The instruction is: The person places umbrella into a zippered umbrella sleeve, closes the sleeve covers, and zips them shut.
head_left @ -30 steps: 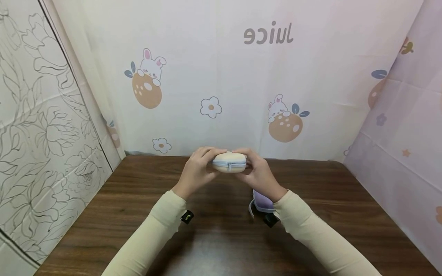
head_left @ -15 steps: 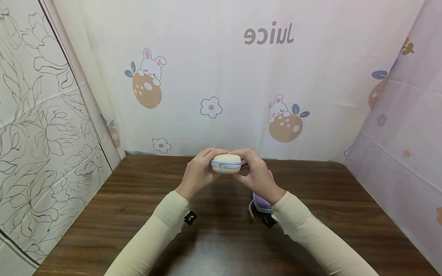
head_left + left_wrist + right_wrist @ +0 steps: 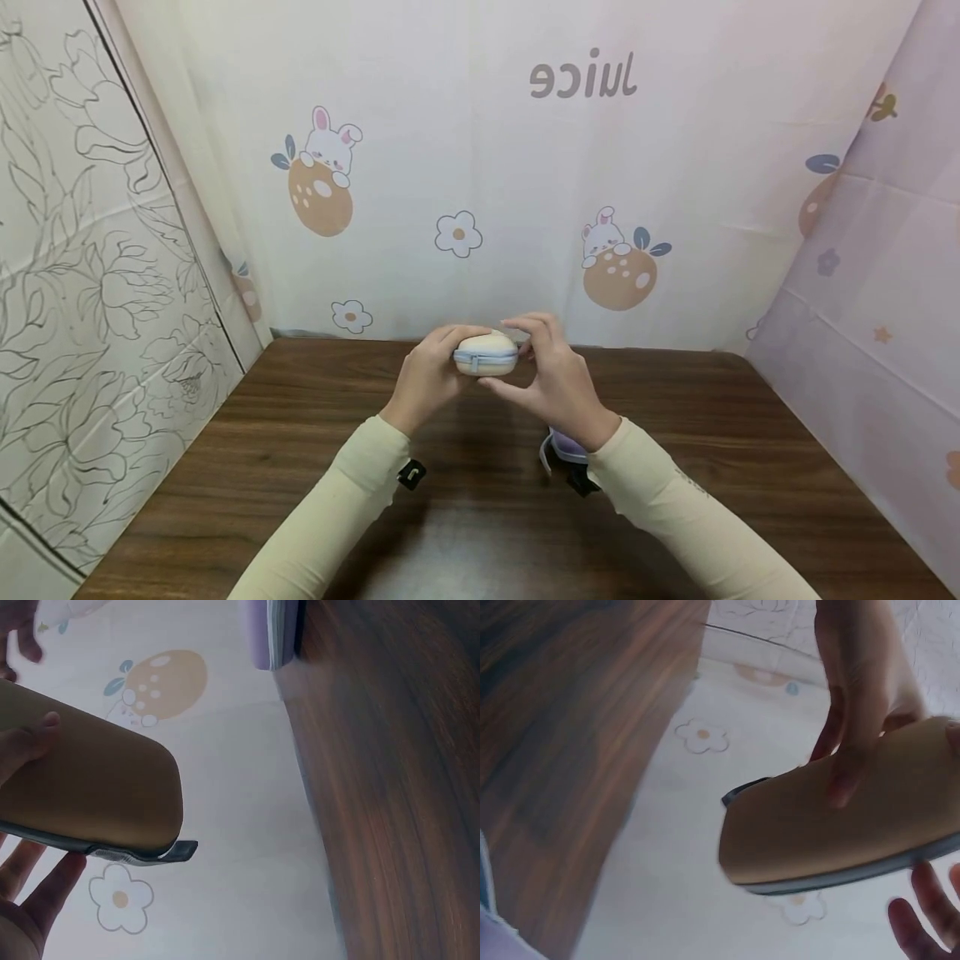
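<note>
My left hand (image 3: 427, 375) holds a small rounded cream zipper case (image 3: 487, 346) up above the far part of the table. A pale blue zipper runs around its middle, and the pull hangs at the front. The left wrist view has the thumb laid across the broad face of the case (image 3: 105, 780), fingers under the zipper edge. My right hand (image 3: 558, 379) is at the right end of the case, thumb and index finger spread apart. Its fingertips (image 3: 922, 900) are right by the zipper edge in the right wrist view.
A purple zipper case (image 3: 567, 447) with a pale strap stands on the dark wooden table (image 3: 315, 433), partly hidden behind my right wrist. A white printed curtain (image 3: 405, 167) hangs along the table's back edge, with further patterned cloth at both sides.
The cream case has moved slightly left and turned a little, its zipper pull shifting left. My right hand has loosened from its grip, with its fingers lifting and spreading.
</note>
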`<state>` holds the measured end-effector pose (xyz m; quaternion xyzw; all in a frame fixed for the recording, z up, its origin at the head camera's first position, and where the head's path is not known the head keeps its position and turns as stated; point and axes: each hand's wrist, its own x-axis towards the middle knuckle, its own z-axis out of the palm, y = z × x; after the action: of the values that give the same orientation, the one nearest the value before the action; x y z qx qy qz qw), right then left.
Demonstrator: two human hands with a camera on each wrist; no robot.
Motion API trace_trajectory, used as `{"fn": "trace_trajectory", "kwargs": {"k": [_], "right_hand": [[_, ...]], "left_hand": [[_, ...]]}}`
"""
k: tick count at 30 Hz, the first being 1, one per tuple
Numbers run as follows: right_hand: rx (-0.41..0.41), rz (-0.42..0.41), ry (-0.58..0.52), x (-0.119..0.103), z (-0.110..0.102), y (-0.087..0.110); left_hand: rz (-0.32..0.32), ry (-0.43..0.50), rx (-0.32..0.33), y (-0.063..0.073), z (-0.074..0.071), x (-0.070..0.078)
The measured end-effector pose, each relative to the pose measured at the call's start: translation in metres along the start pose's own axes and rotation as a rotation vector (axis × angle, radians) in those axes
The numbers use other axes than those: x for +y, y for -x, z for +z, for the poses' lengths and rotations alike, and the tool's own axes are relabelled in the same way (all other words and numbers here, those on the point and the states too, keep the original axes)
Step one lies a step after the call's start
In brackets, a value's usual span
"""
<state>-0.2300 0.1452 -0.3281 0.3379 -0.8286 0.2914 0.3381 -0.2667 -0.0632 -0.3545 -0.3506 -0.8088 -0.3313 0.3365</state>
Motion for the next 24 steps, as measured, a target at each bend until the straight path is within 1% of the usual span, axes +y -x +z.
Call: {"fn": "trace_trajectory", "kwargs": {"k": [3, 7, 11, 14, 17, 20, 22, 24], "right_hand": [[0.062, -0.041, 0.084, -0.010, 0.000, -0.002], [0.111, -0.127, 0.224, -0.018, 0.001, -0.005], [0.138, -0.207, 0.330, -0.022, 0.003, -0.008], [0.146, -0.243, 0.390, -0.024, 0.004, -0.010], [0.143, -0.254, 0.430, -0.026, 0.005, -0.011], [0.137, -0.254, 0.445, -0.027, 0.005, -0.011], [0.134, -0.255, 0.434, -0.027, 0.006, -0.010], [0.123, -0.251, 0.400, -0.027, 0.006, -0.010]], "left_hand": [[-0.008, -0.015, 0.008, 0.000, 0.002, -0.001], [-0.023, -0.045, 0.021, 0.001, 0.003, 0.000], [-0.043, -0.082, 0.049, 0.001, 0.005, 0.001], [-0.052, -0.107, 0.072, 0.001, 0.006, 0.001], [-0.049, -0.115, 0.095, 0.001, 0.007, 0.001], [-0.044, -0.113, 0.109, 0.000, 0.007, 0.001], [-0.042, -0.111, 0.118, 0.001, 0.008, 0.001], [-0.046, -0.108, 0.120, 0.001, 0.008, 0.001]]}}
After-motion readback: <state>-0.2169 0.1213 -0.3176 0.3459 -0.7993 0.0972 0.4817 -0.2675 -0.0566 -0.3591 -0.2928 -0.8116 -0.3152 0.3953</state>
